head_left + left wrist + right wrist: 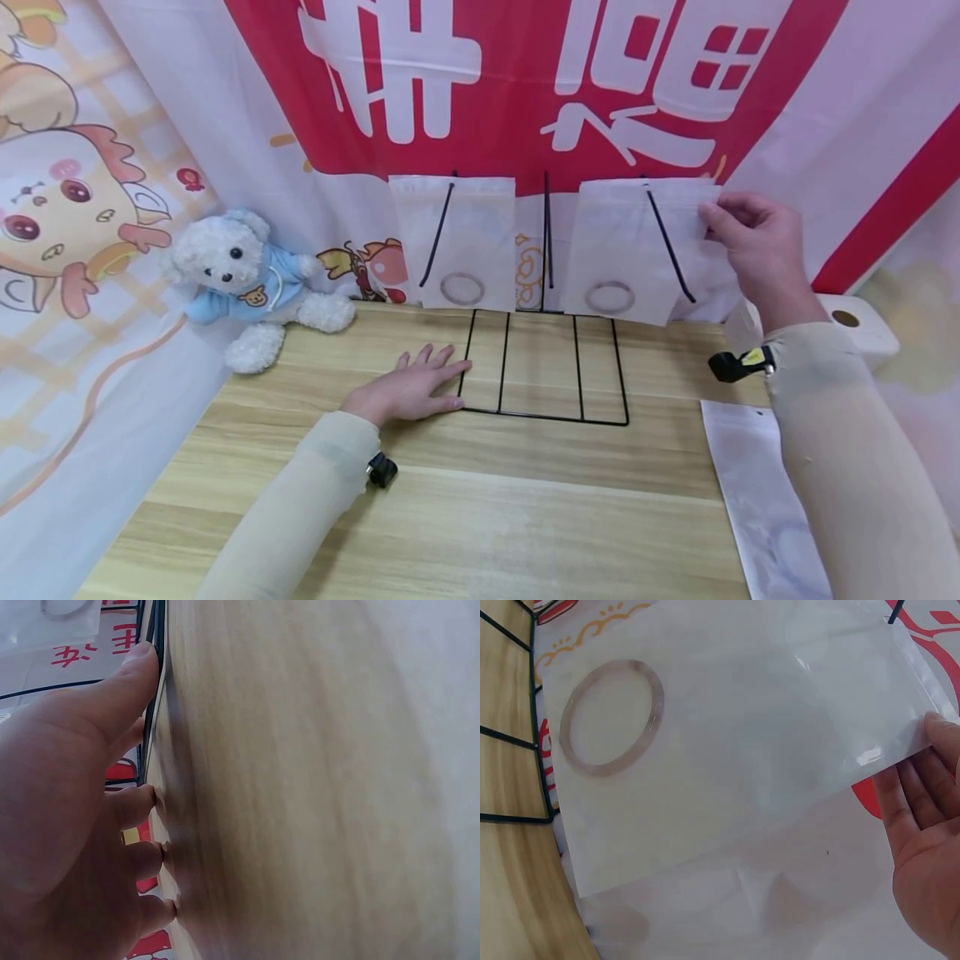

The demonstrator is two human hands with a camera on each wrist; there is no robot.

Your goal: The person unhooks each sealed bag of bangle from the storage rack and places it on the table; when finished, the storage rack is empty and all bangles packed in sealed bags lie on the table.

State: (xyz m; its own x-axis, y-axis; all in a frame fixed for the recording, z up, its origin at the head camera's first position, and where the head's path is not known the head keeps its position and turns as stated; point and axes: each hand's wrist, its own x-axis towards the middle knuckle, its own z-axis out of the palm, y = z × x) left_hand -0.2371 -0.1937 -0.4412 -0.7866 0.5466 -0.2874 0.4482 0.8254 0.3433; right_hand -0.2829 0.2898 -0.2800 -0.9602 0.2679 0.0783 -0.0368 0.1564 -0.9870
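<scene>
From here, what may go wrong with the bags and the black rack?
The right hand pinches the right hanging bag by its edge; pulling might tear it at the hook. The rack could tip or slide if the left hand, touching its base, moved away. The right sleeve overlaps the loose bag in view and might brush it.

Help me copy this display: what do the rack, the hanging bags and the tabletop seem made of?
Rack: probably metal with a smooth black finish; its bars are thin, straight and dark.
Hanging bags: likely thin, glossy plastic; light glints off one and a ring shows through.
Tabletop: grained, with a faint sheen: wood or laminate.
</scene>
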